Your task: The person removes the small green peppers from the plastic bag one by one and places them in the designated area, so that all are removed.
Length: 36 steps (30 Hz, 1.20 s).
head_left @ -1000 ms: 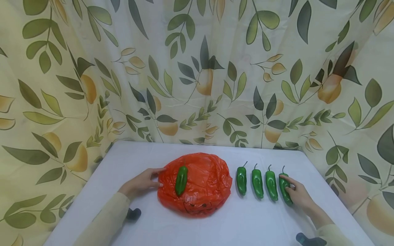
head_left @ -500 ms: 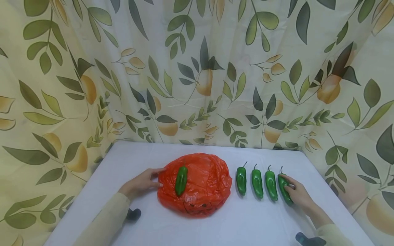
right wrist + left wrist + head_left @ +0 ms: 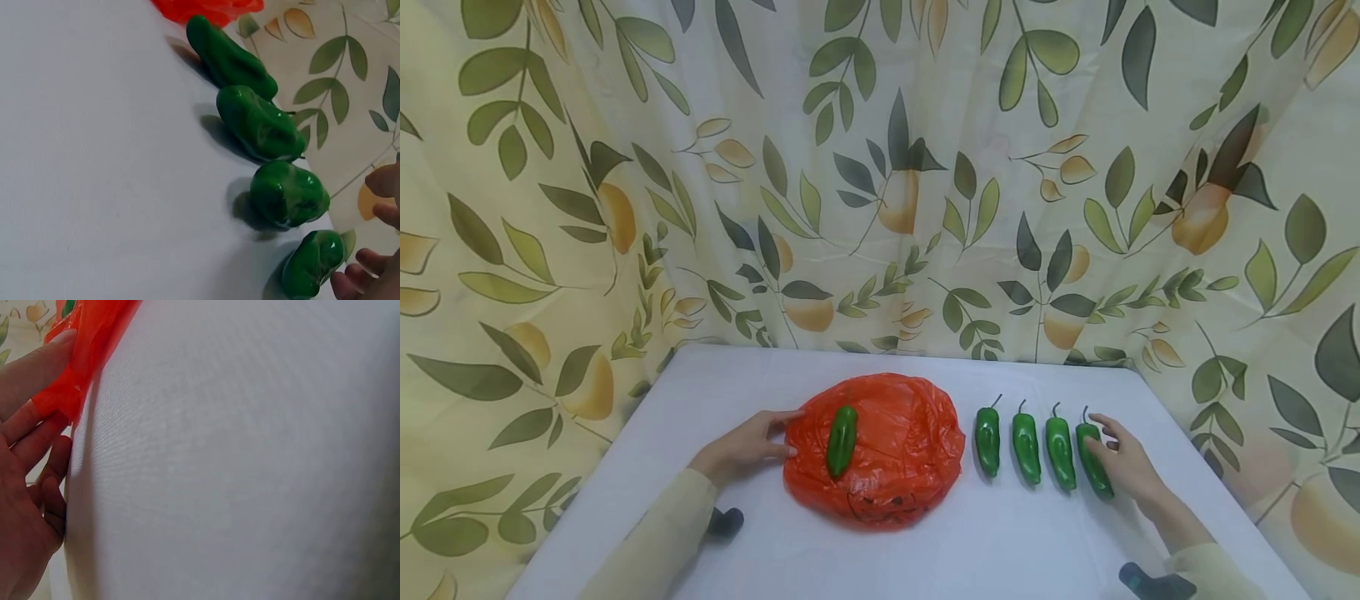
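A crumpled red plastic bag (image 3: pixel 902 442) sits left of centre on the table, a green pepper (image 3: pixel 841 442) lying on top of it. My left hand (image 3: pixel 745 446) rests against the bag's left side. In the left wrist view the thumb lies over the bag's edge (image 3: pixel 97 337), the other fingers lower down. Right of the bag, several glossy green peppers stand in a row. Beside the rightmost pepper (image 3: pixel 1094 471) is my right hand (image 3: pixel 1126 462), thumb over its upper side and fingers lifted apart. The right wrist view shows fingertips (image 3: pixel 344 286) right by that pepper.
The other peppers in the row are the left one (image 3: pixel 988 442), the middle one (image 3: pixel 1026 448) and one more (image 3: pixel 1060 454), with thin stems pointing away. A white cloth (image 3: pixel 1000 550) covers the table. A leaf-and-fruit patterned curtain (image 3: pixel 962 275) hangs behind and at both sides.
The rightmost pepper has shifted slightly left, nearer the row. My right hand has loosened, its fingers lifting off the pepper. The left hand and the bag stay in place.
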Each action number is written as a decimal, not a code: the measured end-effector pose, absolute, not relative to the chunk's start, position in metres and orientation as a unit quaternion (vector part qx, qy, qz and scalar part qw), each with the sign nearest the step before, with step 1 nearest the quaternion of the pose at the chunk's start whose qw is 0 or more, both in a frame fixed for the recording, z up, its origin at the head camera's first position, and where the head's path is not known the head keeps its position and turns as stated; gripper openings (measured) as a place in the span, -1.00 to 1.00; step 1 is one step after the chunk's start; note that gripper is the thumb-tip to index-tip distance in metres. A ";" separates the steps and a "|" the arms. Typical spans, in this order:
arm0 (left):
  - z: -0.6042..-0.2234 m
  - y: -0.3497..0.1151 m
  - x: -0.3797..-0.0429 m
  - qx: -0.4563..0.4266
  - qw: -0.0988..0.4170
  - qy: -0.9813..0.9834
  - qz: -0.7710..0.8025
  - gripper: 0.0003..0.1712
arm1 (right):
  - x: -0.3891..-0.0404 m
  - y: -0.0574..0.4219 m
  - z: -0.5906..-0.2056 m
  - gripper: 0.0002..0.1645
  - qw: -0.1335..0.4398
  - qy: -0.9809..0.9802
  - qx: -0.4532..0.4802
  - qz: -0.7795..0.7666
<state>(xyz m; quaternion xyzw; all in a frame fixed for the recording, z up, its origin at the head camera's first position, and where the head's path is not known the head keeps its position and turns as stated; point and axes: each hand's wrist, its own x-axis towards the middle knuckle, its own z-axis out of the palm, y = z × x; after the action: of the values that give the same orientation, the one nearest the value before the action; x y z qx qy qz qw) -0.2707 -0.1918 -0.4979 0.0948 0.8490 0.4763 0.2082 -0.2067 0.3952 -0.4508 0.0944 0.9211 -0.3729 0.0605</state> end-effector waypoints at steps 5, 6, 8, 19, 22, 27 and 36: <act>-0.497 -0.191 -0.270 0.090 0.205 0.852 0.473 -0.16 | -0.206 0.384 -0.442 -0.22 0.039 0.925 0.075 -0.369; -0.497 -0.191 -0.270 0.092 0.204 0.851 0.474 -0.16 | -0.206 0.382 -0.440 -0.22 0.036 0.926 0.069 -0.369; -0.498 -0.192 -0.271 0.095 0.204 0.849 0.477 -0.17 | -0.206 0.375 -0.435 -0.23 0.032 0.927 0.065 -0.368; -0.494 -0.190 -0.268 0.086 0.208 0.851 0.475 -0.16 | -0.206 0.331 -0.419 -0.29 0.015 0.923 0.009 -0.383; -0.494 -0.190 -0.268 0.080 0.210 0.853 0.472 -0.15 | -0.208 0.318 -0.417 -0.30 0.017 0.923 -0.004 -0.385; -0.496 -0.191 -0.269 0.088 0.217 0.846 0.479 -0.15 | -0.211 0.296 -0.416 -0.32 0.021 0.915 -0.025 -0.403; -0.494 -0.191 -0.270 0.069 0.219 0.852 0.471 -0.12 | -0.216 0.251 -0.417 -0.34 0.039 0.899 -0.051 -0.432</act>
<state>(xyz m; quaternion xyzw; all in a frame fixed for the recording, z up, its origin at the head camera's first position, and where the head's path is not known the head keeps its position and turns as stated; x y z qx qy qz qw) -0.2703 -0.1905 -0.4940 0.0692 0.8519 0.4706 0.2193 -0.2158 0.2511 -0.4168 -0.0513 0.8994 -0.4325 0.0386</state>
